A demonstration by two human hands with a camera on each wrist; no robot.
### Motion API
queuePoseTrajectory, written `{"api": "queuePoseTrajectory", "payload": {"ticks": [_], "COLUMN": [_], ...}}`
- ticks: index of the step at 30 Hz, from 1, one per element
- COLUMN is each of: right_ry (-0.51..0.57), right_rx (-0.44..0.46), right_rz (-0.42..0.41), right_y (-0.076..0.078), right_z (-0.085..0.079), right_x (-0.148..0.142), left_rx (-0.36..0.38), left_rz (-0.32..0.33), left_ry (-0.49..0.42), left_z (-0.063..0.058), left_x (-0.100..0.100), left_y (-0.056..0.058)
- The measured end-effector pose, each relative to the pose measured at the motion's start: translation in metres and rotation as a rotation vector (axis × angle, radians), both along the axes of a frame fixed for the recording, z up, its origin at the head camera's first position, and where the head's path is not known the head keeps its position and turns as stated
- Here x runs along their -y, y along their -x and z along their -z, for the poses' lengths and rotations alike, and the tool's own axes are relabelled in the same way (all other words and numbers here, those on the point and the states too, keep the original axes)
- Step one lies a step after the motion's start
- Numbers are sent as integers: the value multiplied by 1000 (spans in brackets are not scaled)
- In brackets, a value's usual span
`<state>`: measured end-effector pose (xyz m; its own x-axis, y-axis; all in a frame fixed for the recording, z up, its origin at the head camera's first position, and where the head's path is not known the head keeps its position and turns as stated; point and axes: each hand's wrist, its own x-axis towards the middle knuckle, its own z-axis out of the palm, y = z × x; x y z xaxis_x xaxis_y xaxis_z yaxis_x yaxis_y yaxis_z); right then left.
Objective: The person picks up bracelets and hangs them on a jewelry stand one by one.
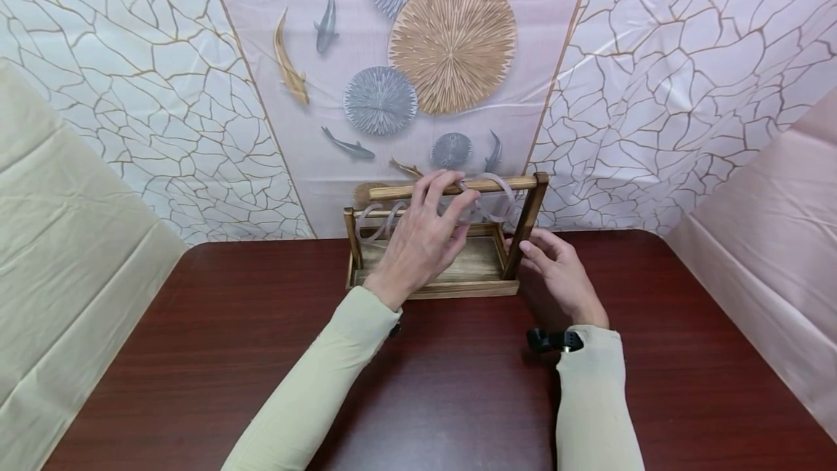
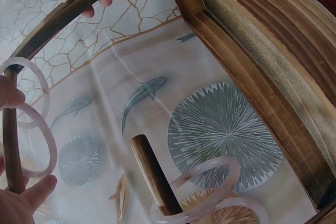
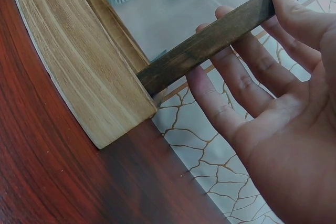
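A wooden bangle stand (image 1: 458,288) with a shallow tray base stands at the table's back edge. Its upper bar (image 1: 392,192) runs leftward from the tall right post (image 1: 528,220), and its left end is free. My left hand (image 1: 421,238) reaches over the stand and pinches a translucent pale-pink bangle (image 2: 50,145) around that bar. Another bangle (image 1: 506,198) hangs nearer the post. More bangles (image 1: 366,227) hang on the lower bar at left, partly hidden by the hand. My right hand (image 3: 278,93) holds the right post between thumb and fingers.
The dark red-brown table (image 1: 458,384) extends in front of the stand. A patterned cloth backdrop (image 1: 314,93) rises right behind it, and pale cloth walls (image 1: 65,238) flank both sides. A black strap device (image 1: 552,340) sits at my right wrist.
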<state>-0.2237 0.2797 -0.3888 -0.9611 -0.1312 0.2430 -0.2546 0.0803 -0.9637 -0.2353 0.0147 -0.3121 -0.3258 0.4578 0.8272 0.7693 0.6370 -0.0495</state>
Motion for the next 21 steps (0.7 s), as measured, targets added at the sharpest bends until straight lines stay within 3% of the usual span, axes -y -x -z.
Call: {"api": "queuePoseTrajectory", "payload": {"ticks": [21], "right_ry": [-7], "right_rx": [13], "right_rz": [3], "right_y": [-1], "right_z": [-1], "right_x": [0], "left_rx": [-13], "left_rz": [-13], "left_ry": [26], "left_z": [-2], "left_x": [-2], "left_y": [1]}}
